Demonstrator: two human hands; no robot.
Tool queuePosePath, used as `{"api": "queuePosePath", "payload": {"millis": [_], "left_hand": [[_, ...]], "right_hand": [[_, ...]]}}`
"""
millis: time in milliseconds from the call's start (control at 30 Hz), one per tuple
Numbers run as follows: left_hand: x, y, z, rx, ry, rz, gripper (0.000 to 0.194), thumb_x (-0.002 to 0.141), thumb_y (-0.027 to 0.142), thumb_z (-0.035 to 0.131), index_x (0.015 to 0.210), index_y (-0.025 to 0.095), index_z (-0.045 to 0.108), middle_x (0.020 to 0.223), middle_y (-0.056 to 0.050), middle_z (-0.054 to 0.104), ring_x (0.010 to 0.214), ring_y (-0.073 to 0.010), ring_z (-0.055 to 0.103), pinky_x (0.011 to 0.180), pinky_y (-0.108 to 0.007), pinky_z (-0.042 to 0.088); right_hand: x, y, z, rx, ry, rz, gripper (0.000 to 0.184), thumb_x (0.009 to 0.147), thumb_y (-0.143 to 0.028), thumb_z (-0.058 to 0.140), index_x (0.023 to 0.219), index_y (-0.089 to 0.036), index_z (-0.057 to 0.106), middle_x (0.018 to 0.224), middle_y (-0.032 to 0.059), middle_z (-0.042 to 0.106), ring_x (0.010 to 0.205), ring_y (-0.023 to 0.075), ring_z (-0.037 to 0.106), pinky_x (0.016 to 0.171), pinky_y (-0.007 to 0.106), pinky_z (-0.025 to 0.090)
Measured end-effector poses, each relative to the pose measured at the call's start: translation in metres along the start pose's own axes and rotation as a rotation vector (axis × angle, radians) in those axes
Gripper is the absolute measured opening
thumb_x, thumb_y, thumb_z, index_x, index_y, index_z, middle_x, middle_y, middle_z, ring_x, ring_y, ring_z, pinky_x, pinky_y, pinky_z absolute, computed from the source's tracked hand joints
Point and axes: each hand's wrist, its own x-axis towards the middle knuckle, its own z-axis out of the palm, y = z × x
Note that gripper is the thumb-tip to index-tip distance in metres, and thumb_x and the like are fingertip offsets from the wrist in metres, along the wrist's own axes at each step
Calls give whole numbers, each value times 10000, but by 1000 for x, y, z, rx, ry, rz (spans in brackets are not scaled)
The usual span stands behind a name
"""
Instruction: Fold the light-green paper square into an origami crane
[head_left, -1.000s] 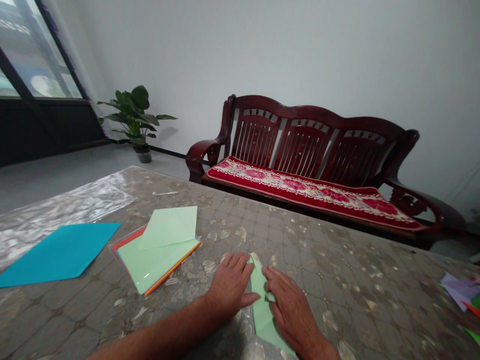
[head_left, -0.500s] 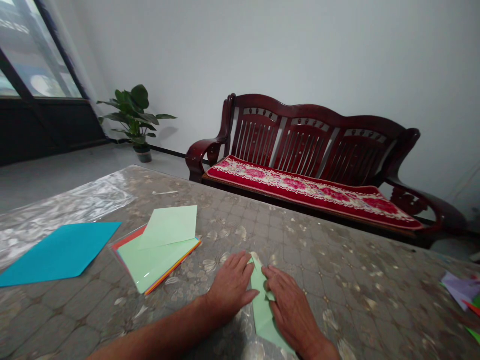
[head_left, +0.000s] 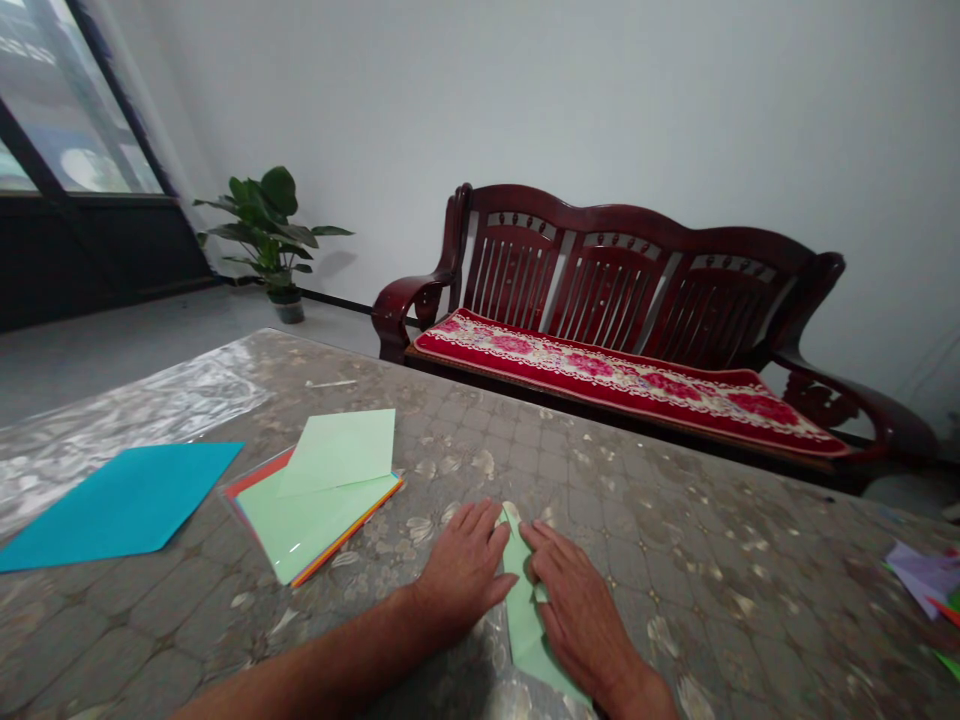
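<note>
A folded piece of light green paper lies on the table between my two hands, narrow at its far end and wider toward me. My left hand rests along its left edge, with fingers stretched out and the thumb on the paper. From the right, my right hand grips the folded edge with bent fingers, and a small flap shows beside them. The right palm and wrist cover part of the near right side of the paper; that thumb is hidden.
Left of my hands lies a stack of coloured paper with a loose pale green sheet on top. Farther left is a blue sheet. Purple folded paper sits at the right edge. A wooden bench stands beyond the table.
My right fingers have shifted slightly along the folded edge, toward the left. My left hand and the paper stay nearly where they were.
</note>
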Motion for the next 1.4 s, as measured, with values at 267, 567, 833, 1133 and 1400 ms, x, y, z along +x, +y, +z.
{"api": "queuePosePath", "payload": {"millis": [267,567,833,1133,1400], "left_hand": [[0,-1,0,1,-6,-12,488,855,474,629,1234,176,554,1432,-172,495,1358,-319,408,1139,-501,280],[0,-3,7,-1,14,10,502,872,474,617,1261,164,555,1476,-161,460,1381,-321,385,1129,-466,315],[1,-4,4,-7,5,47,478,877,460,614,1230,139,576,1484,-152,461,1406,-323,354,1140,-464,307],[3,-6,5,-7,-3,63,514,856,436,651,1251,126,538,1453,-172,490,1390,-317,392,1149,-453,312],[5,-5,2,11,-8,85,625,888,462,610,1410,171,428,1458,-143,497,1374,-299,423,1160,-483,267]], "right_hand": [[2,-1,-4,23,-24,17,343,718,-37,433,973,-209,585,1434,27,530,1393,158,363,1179,395,254],[4,-3,-8,0,-28,27,328,720,-44,441,959,-210,593,1406,29,558,1375,176,389,1174,400,255],[3,-3,-5,-7,-18,18,362,702,-28,433,973,-212,586,1403,35,558,1373,165,388,1169,392,254],[-2,4,-6,36,40,17,359,701,-17,432,964,-214,577,1386,41,575,1350,188,431,1151,424,300],[-14,23,-3,113,198,-23,340,805,-15,431,983,-237,618,1228,48,679,1236,182,561,1060,394,433]]}}
